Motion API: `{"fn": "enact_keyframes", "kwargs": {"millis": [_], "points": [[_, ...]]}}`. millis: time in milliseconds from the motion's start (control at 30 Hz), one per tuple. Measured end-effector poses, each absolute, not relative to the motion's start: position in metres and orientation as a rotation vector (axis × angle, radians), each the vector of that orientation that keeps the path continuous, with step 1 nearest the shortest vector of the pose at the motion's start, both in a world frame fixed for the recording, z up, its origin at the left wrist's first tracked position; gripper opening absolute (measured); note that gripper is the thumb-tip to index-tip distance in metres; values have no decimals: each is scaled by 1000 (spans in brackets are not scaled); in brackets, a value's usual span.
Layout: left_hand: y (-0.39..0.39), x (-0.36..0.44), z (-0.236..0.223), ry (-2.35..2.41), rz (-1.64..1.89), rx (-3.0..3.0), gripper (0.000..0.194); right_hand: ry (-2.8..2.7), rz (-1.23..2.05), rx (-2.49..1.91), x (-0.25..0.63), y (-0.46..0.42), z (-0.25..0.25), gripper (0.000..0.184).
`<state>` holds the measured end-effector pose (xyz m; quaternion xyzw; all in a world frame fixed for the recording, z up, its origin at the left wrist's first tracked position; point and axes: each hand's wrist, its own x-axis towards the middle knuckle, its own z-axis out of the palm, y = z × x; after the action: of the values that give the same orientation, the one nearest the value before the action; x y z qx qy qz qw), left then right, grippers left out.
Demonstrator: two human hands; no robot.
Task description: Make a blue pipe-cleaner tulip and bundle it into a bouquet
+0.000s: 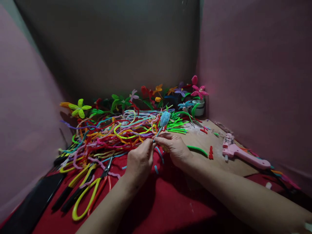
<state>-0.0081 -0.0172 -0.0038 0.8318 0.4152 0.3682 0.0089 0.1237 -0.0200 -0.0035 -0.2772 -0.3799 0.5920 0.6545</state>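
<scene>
A light-blue pipe-cleaner flower bud (165, 119) stands tilted on a thin blue stem above my fingertips. My left hand (141, 156) is closed, its thumb and forefinger pinching the lower part of that stem. From the right, my right hand (174, 147) pinches the same stem just above, its fingertips touching those of the left. A blue pipe-cleaner piece (159, 154) curves down between the hands, and a short blue offcut (156, 169) lies on the red cloth (168, 201) below. Behind my hands spreads a tangled heap of coloured pipe cleaners (107, 133).
Scissors (89, 195) and yellow-and-black pliers (73, 187) lie at left. A pink glue gun (241, 153) rests on a brown board (207, 139) at right. Finished pipe-cleaner flowers (80, 108) line the back, beside a white pot (199, 108). Pink walls flank both sides.
</scene>
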Motion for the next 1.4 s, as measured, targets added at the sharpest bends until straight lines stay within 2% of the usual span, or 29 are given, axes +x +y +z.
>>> {"fn": "enact_keyframes", "kwargs": {"millis": [200, 333, 533, 700, 867, 1000, 1133, 1267, 1400], "points": [[-14, -10, -7, 1402, 1009, 2762, 20, -882, 1417, -671, 122, -19, -11, 20], [-15, -11, 7, 1252, 1107, 2263, 17, -1007, 1392, -638, 124, -21, -6, 22], [-15, -14, 23, 923, 899, 1447, 26, -1084, 1380, -651, 128, -22, 3, 12], [-13, -18, 23, 668, 780, 1171, 16, -985, 1508, -617, 130, -19, -2, 14], [-10, -24, 20, 505, 669, 1085, 14, -956, 1653, -550, 131, -15, -7, 27], [-10, -24, 20, 537, 656, 1120, 13, -948, 1637, -531, 131, -15, -6, 21], [-15, -16, 21, 806, 829, 1454, 23, -823, 1549, -577, 129, -16, -4, 16], [-22, -8, 17, 1147, 1143, 2005, 15, -660, 1477, -667, 126, -19, -1, 17], [-19, -9, 5, 1199, 1252, 2248, 11, -668, 1462, -690, 123, -21, 0, 15]]}}
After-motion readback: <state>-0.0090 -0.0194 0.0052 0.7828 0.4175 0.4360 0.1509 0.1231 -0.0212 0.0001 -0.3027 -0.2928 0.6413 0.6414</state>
